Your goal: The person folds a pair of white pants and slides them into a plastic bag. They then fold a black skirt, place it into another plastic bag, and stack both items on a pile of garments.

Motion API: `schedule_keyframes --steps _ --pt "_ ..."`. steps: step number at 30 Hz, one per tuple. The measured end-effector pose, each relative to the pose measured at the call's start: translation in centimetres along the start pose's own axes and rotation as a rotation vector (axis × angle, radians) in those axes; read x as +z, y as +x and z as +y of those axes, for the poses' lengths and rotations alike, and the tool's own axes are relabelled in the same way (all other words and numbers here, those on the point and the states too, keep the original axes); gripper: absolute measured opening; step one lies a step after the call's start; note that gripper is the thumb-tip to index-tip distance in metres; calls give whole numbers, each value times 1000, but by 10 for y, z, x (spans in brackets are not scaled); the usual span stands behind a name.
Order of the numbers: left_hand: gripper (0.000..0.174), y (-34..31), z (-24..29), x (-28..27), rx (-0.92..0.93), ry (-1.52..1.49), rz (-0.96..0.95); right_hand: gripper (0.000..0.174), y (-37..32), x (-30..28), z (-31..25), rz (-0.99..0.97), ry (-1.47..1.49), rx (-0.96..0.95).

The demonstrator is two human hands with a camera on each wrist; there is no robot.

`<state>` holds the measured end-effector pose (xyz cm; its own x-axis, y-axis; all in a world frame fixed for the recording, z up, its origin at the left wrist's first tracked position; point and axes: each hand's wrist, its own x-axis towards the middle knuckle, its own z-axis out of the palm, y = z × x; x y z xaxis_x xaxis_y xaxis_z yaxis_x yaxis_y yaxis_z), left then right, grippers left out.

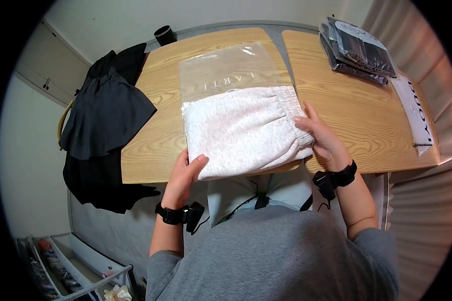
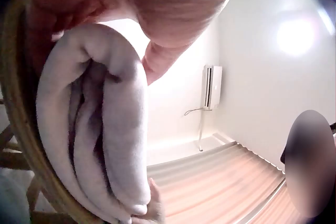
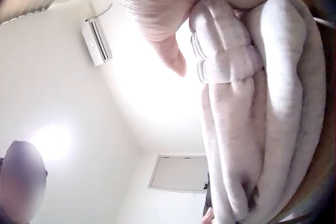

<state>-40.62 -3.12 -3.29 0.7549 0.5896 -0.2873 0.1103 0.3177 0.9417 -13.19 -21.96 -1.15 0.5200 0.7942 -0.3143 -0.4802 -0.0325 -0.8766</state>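
Folded pale heathered sweatpants (image 1: pixel 243 133) lie near the table's front edge, their gathered elastic waistband (image 1: pixel 290 113) to the right. Under their far side is a clear plastic bag (image 1: pixel 221 70) with white lettering. My left hand (image 1: pixel 183 175) grips the near left corner, thumb on top and fingers going beneath. At the waistband end, my right hand (image 1: pixel 324 135) holds the folded edge, its thumb lying over the top. Thick stacked layers of the sweatpants (image 2: pixel 126 129) show edge-on in the left wrist view. The right wrist view shows the ribbed waistband (image 3: pixel 226 40) close under the right hand.
Dark packaged garments (image 1: pixel 359 52) are stacked at the back right, with a white lettered bag (image 1: pixel 412 113) beside them. A dark pleated skirt (image 1: pixel 108 115) and black clothing hang over something at the left. A black cup (image 1: pixel 164 35) stands behind the table (image 1: pixel 150 155).
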Motion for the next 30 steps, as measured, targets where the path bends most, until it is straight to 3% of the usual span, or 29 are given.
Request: schedule_keyframes --steps 1,3,7,11,13,15,16,19,20,21,23,25,27,30 --pt "58 -3 3 5 -3 1 3 90 -4 5 -2 31 -61 -2" --pt "57 -8 10 18 135 -58 72 95 -6 9 0 -8 -84 -50" --pt "61 -13 35 39 202 -1 137 101 -9 17 0 -78 -93 -132" --pt "69 -12 48 66 360 212 140 96 -12 29 -2 -111 -187 -334" --pt "71 -10 51 83 415 266 151 91 -15 32 0 -105 -181 -339" --pt "75 -6 51 96 466 559 138 87 -14 33 6 -129 -413 -450" --pt "78 0 45 103 517 602 121 75 -14 34 11 -98 -447 -484" --pt "86 4 36 118 699 825 12 64 -15 25 12 -128 -492 -391" --pt "92 6 31 117 718 847 -66 52 -12 21 20 -101 -401 -378" --pt "92 6 27 119 721 846 -71 52 -13 19 21 -96 -401 -380" --pt "99 8 19 126 976 1019 -8 48 -16 18 24 -44 -183 -185" --pt "100 14 10 128 981 1017 -55 43 -10 14 36 -26 -211 -268" --pt "93 19 4 131 1027 1056 -144 45 -10 14 36 16 -68 -214" --pt "87 19 -5 138 1020 994 -112 51 -13 12 33 -39 -65 -161"
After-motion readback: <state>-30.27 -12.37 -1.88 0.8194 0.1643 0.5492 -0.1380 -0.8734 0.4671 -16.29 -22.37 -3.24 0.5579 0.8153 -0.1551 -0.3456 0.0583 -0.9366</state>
